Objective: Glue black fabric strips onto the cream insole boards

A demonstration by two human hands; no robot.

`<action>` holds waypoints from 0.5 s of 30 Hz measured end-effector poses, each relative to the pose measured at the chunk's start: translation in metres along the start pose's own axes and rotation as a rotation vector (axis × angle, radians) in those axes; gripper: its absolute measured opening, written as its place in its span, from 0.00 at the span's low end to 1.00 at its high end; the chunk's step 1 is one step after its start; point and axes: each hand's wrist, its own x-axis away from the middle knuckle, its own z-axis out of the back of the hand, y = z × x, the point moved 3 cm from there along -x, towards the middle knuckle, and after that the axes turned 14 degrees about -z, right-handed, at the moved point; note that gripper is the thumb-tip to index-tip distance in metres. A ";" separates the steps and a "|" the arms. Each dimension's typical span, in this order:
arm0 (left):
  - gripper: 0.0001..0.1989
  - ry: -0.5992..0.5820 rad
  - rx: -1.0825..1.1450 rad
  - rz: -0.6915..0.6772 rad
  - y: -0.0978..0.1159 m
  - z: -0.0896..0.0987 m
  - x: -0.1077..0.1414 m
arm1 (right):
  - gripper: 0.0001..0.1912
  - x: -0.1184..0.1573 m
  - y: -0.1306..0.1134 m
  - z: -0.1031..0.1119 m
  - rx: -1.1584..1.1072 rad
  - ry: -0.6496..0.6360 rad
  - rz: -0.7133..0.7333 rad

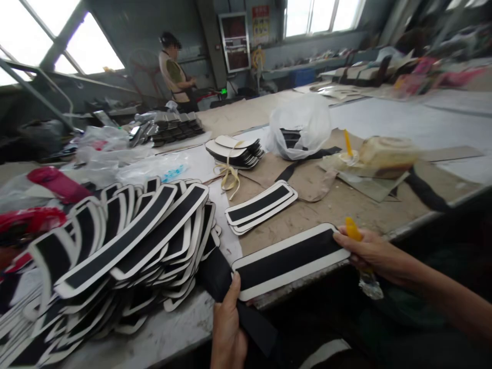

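A curved, white-edged panel with a black middle [288, 261] is stretched between my two hands at the table's front edge. My left hand [229, 325] pinches its left end with the thumb on top; a dark strip [255, 325] hangs beside that hand. My right hand [369, 251] grips the panel's right end and also holds a yellow-handled tool [352, 229], whose lower end carries a clear, shiny lump. Two similar panels [261, 205] lie stacked just beyond. To the left spreads a large pile of such panels [142, 241].
Farther back are a bundle of panels with a yellowish ribbon [234, 151] and a white plastic bag [302, 125]. A yellowish, stained container [388, 154] stands at right near another yellow handle [348, 142]. Across the room stands a person [175, 72].
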 end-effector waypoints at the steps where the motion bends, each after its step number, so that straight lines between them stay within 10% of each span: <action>1: 0.17 0.026 -0.022 -0.001 0.000 0.000 0.000 | 0.24 -0.001 -0.002 -0.001 0.036 0.024 0.012; 15: 0.15 0.114 -0.129 0.037 -0.006 -0.001 0.000 | 0.22 0.001 -0.007 -0.003 0.194 0.053 0.062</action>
